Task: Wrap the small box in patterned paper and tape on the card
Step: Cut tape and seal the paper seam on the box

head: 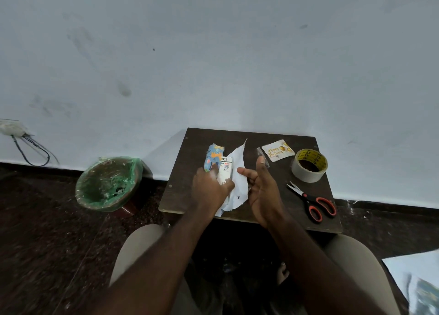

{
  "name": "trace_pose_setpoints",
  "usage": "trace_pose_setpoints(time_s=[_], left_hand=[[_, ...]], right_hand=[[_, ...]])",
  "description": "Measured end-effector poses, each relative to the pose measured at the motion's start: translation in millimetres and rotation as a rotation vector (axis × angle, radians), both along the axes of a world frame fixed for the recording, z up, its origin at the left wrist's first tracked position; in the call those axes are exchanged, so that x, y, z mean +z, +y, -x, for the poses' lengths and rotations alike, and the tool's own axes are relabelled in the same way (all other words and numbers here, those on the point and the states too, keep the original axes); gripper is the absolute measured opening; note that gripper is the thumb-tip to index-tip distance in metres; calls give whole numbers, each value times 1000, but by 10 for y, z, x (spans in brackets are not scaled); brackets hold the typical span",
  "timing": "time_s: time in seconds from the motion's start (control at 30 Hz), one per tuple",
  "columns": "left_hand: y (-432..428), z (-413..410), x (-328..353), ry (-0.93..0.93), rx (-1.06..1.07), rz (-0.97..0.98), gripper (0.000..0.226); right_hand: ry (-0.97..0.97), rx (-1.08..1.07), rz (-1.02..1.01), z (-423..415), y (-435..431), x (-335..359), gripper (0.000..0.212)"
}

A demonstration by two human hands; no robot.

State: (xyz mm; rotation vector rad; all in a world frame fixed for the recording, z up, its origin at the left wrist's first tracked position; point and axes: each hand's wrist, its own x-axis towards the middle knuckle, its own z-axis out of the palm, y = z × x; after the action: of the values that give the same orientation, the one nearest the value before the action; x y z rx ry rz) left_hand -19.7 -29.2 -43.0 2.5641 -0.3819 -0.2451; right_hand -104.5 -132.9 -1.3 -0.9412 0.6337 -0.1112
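Box, small, white printed carton, part-wrapped: lies under the fingers of the left hand, long axis running away from the person, far end showing beyond the fingertips. Patterned paper: coloured face lapped over the box's left side and pressed there by the left fingers, which lie flat rather than curled; white underside spreads loose from the box's right side into the gap between the two hands. Right hand: raised just right of the loose flap, palm turned inward, fingers spread and relaxed, gripping nothing; strip of clear tape appears to cling to one fingertip. Hands apart, box nearer the left. Judgement: the loose flap must come leftward across the box's long side before the strip can land, and the right hand is placed for it. Card, tape roll, scissors: beyond and right of the right hand, on the table. Lined bin: well left of the left hand, on the floor.
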Motion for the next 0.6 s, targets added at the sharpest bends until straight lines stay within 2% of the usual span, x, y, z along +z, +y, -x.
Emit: trace_pose_setpoints(time_s=[0.2, 0.3, 0.4, 0.6], left_hand=[[-10, 70, -22, -43, -5, -36, 73], [7, 54, -19, -43, -47, -56, 80], [14, 49, -2, -28, -83, -96, 82], [51, 190, -42, -63, -29, 57, 67]], right_hand=[[39, 12, 20, -34, 1, 26, 85], [14, 53, 46, -68, -25, 36, 66], [-20, 94, 54, -99, -51, 46, 58], [2, 142, 146, -124, -24, 46, 57]])
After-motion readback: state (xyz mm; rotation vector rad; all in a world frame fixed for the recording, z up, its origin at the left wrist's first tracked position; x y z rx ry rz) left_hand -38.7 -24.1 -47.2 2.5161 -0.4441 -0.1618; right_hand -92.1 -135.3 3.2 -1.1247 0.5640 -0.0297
